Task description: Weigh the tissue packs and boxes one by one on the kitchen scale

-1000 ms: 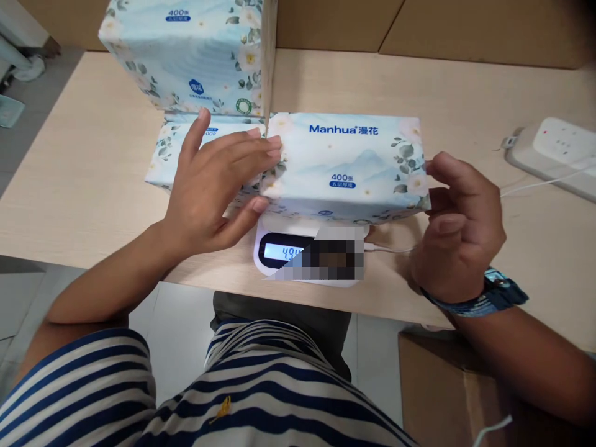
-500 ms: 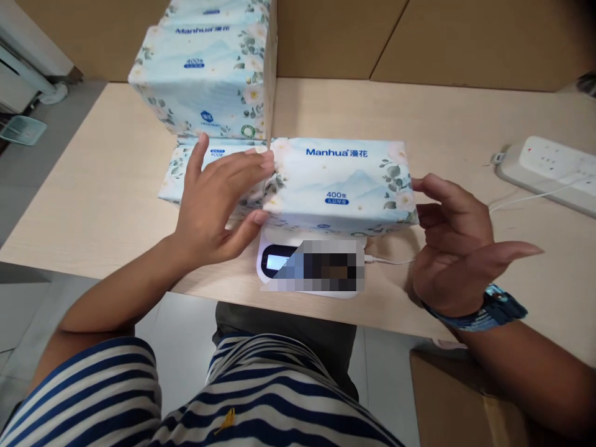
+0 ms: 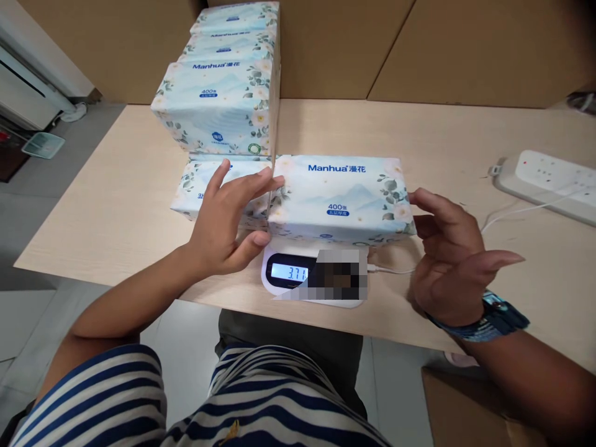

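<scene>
A pale blue tissue pack printed "Manhua" lies on a small white digital scale whose lit display shows a number. My left hand is at the pack's left end, fingers spread and fingertips touching it, resting over a second flat tissue pack. My right hand is by the pack's right end, fingers apart, index fingertip close to or just touching the corner. Neither hand grips anything.
A stack of several more tissue packs stands behind the left pack. A white power strip with a cable lies at the right on the light wooden table. Cardboard boxes line the back; another box sits below right.
The view has tilted up, showing more of the stack. My right hand has opened out from the pack's end. The scale's display now shows a different number.
</scene>
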The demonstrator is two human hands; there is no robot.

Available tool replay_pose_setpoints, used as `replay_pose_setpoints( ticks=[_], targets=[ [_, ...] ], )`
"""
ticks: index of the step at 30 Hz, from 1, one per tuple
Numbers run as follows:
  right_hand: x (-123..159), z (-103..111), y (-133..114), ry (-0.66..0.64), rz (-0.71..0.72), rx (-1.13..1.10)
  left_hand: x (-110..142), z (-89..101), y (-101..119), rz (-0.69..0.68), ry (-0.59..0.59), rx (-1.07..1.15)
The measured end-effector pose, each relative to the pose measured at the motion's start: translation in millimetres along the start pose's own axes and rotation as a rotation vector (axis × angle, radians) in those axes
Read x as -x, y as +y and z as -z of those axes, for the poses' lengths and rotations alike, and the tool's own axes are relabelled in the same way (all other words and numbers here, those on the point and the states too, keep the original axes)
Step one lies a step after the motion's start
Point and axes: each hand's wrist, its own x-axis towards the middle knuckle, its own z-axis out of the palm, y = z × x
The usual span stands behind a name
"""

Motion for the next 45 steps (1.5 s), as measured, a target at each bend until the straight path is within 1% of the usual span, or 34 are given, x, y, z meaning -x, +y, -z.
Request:
replay_pose_setpoints(
  ticks=[4,7,11,13,19,22,25,28,31,35,38,43,45],
  targets=[
    [1.8,-0.3,0.0,0.001,-0.010,-0.002,-0.6,-0.3,0.0,-0.007,-0.004,-0.023],
    [3.0,0.2,1.3,-0.002,-0.022,-0.007,-0.7,1.4,0.9,-0.011,0.031,-0.072],
    [3.8,0.9,2.1,-0.003,-0.021,-0.028,0.5,3.5,3.9,0.094,0.036,-0.070],
    [4.4,1.1,1.0,-0.001,-0.033,-0.032,1.0,2.4,4.6,0.114,0.035,-0.062],
    [7.3,1.7,-3.8,0.015,-0.049,-0.006,1.3,-5.4,0.6,-0.026,0.099,-0.025],
    [7.4,1.5,-4.3,0.019,-0.048,-0.006,1.8,-5.5,0.3,-0.011,0.111,-0.001],
    [6.7,0.4,-4.6,0.018,-0.051,-0.013,2.5,-4.9,0.4,0.053,0.096,-0.003],
    [6.3,-0.8,-5.5,0.020,-0.065,-0.021,2.6,-5.9,-1.7,0.020,0.060,-0.032],
    [6.0,-1.3,-5.6,0.023,-0.063,-0.009,1.9,-5.9,-3.0,-0.035,0.064,-0.030],
    [5.7,-0.8,-4.3,0.039,-0.045,0.018,-0.2,-1.3,2.3,0.054,0.023,-0.052],
    [6.4,0.6,-3.9,0.020,-0.061,0.031,-0.6,1.0,7.1,0.095,0.019,-0.034],
    [8.4,1.9,-4.8,0.026,-0.081,0.061,1.8,0.7,8.0,0.175,-0.044,0.068],
    [8.3,1.7,-4.1,0.029,-0.083,0.055,2.0,0.6,7.5,0.200,-0.041,0.125]
  ],
)
